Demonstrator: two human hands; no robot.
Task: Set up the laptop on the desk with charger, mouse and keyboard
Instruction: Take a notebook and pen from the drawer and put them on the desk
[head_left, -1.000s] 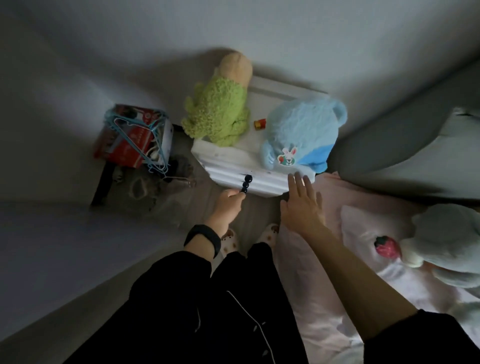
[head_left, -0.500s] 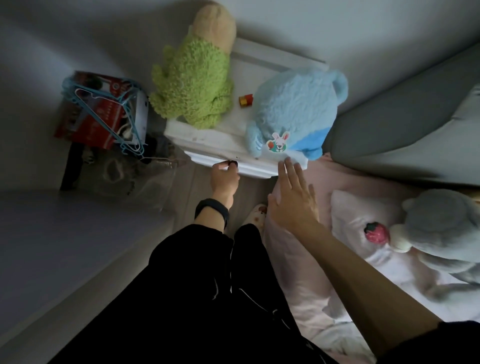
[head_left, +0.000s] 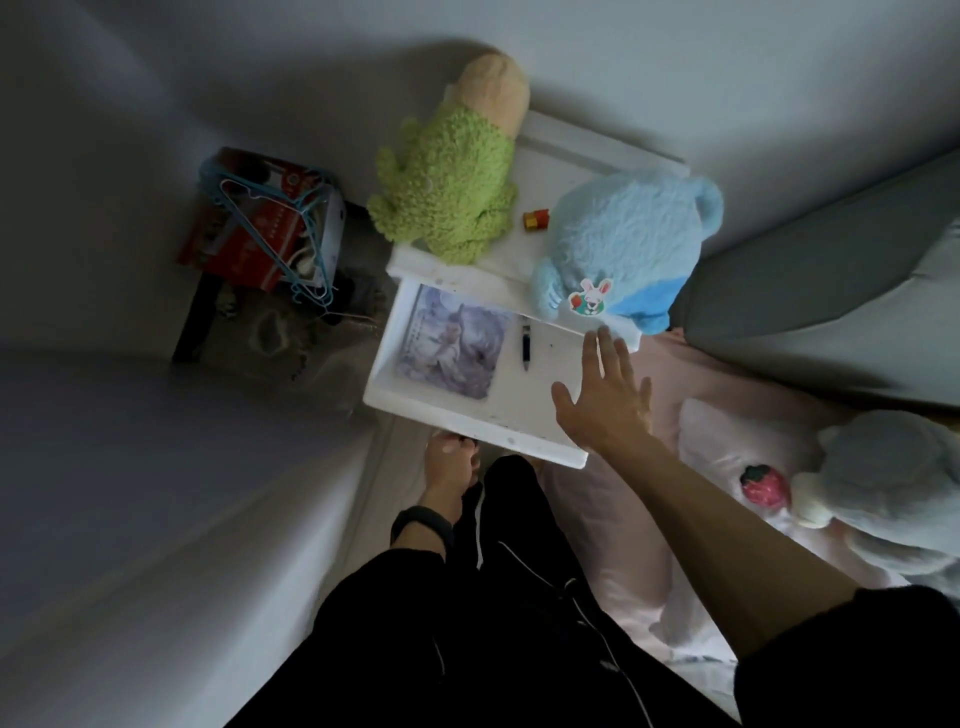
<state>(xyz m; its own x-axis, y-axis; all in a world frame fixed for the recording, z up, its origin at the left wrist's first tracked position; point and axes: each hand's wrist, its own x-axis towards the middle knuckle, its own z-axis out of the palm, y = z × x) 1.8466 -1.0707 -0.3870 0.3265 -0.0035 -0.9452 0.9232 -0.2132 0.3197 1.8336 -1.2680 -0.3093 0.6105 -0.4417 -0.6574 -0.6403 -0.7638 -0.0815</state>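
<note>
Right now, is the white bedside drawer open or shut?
Open. The drawer is pulled out, its inside showing a picture sheet and a pen.

The left hand (head_left: 449, 467) reaches under the front of the open drawer (head_left: 488, 427), so its fingertips vanish and I can't see what they hold. The drawer's back end sits under the nightstand top (head_left: 563, 156), which also covers the far edge of the picture book (head_left: 452, 348). A small red and gold thing (head_left: 536, 220) is too tiny to name. The floor heap (head_left: 291, 338) is a dim blur. The grey plush toy (head_left: 893, 483) runs off the right edge
</note>
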